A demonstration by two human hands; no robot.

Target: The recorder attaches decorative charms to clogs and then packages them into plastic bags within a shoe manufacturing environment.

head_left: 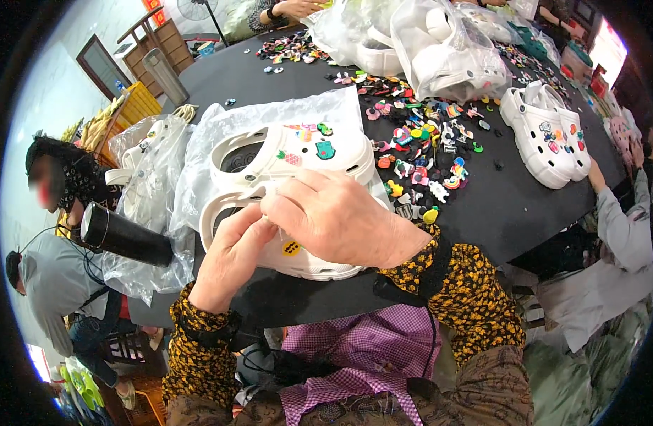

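Observation:
Two white clogs lie side by side on the dark table before me. The farther clog (349, 150) carries several charms, among them a green one (325, 149) and a pink pineapple (291, 160). A round yellow charm (290, 248) sits on the nearer clog (319, 268), partly covered by my hands. My left hand (234, 248) and my right hand (333, 216) meet above this nearer clog, fingertips pinched together. Whatever lies between the fingers is too small or hidden to name.
Loose colourful charms (419, 135) spread beyond the clogs. Bagged white clogs (447, 60) stand behind them. Another decorated white pair (546, 135) is at the right, near a person's hand. At the left are a clear plastic bag (149, 177) and a black cylindrical bottle (128, 234).

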